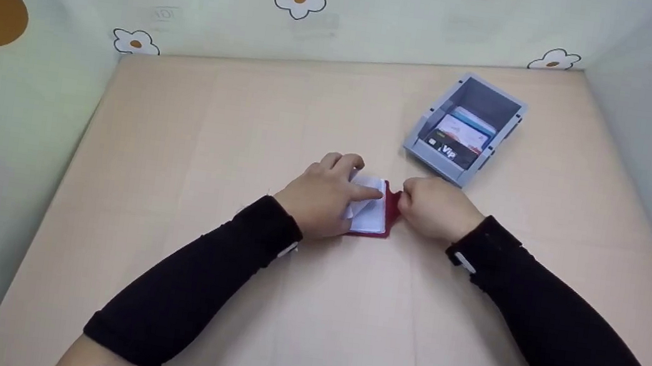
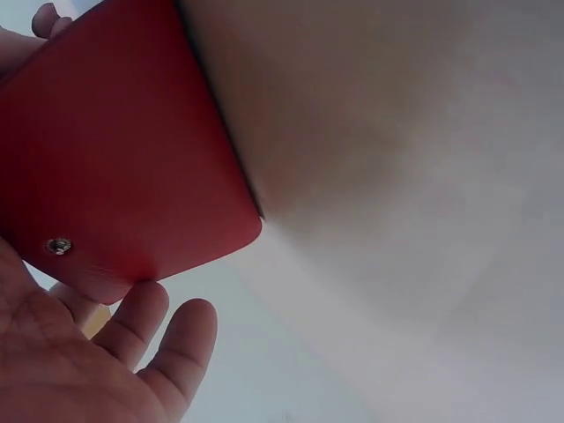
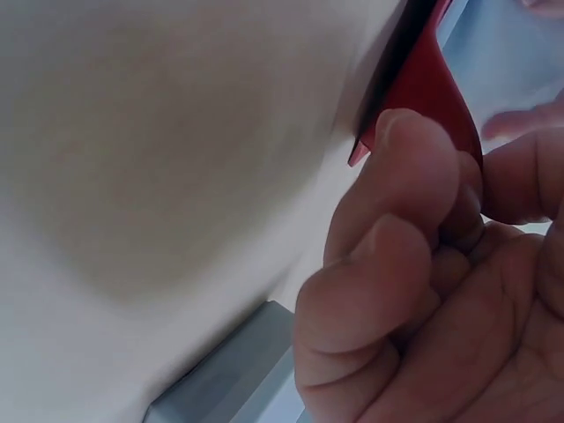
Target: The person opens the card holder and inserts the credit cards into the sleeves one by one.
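Observation:
A red card holder (image 1: pixel 391 210) lies opened between both hands, with whitish plastic sleeves (image 1: pixel 369 217) inside. My left hand (image 1: pixel 321 198) grips its left part, one finger stretched over the sleeves. In the left wrist view the outside of the red cover (image 2: pixel 132 150) shows a metal snap (image 2: pixel 58 246), with fingertips (image 2: pixel 145 304) at its edge. At the right side, my right hand (image 1: pixel 439 209) pinches the narrow red tab. The right wrist view shows that tab (image 3: pixel 427 97) between thumb and curled fingers (image 3: pixel 410 159). The holder's left part is hidden under the left hand.
A grey plastic bin (image 1: pixel 430 159) stands beyond the right hand, holding several cards, with a black "Vip" card (image 1: pixel 451 151) in front. The beige table (image 1: pixel 213 130) meets flower-patterned walls (image 1: pixel 385 21) at the back and sides.

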`<state>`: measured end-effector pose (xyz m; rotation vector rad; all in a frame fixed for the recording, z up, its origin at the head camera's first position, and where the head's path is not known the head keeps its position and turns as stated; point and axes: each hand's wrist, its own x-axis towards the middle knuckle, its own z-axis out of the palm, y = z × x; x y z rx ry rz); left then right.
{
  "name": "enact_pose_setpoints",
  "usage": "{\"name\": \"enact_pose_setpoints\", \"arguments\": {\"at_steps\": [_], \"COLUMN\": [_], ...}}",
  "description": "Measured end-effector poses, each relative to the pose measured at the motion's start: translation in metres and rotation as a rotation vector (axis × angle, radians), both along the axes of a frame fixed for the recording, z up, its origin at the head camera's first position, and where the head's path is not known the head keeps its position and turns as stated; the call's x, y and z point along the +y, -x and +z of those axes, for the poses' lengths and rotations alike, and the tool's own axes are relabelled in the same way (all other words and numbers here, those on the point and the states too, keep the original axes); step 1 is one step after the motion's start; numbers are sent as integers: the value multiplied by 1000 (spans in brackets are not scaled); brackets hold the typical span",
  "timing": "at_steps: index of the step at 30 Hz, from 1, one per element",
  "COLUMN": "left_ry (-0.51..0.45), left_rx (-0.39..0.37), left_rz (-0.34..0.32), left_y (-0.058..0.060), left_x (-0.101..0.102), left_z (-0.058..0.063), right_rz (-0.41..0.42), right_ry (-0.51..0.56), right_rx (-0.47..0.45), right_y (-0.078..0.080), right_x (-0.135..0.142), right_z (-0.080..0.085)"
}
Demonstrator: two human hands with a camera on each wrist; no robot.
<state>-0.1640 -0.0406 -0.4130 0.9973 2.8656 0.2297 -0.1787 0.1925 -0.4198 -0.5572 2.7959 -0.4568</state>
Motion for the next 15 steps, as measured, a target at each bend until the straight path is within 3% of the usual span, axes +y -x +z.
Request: {"name": "enact_pose_setpoints", "arguments": {"at_steps": [12, 15], "left_ry": [-34, -43], "left_rx": [0, 35], "left_rz": [34, 38], "left_y": [-2, -3], "left_x": [-18, -22], "left_z": [-2, -6], "right_rz": [-13, -19], "right_ry": [-8, -11], "right_rx": [-22, -36], "right_y": [-1, -1], "right_x": [-1, -2], "right_z": [-1, 1]}}
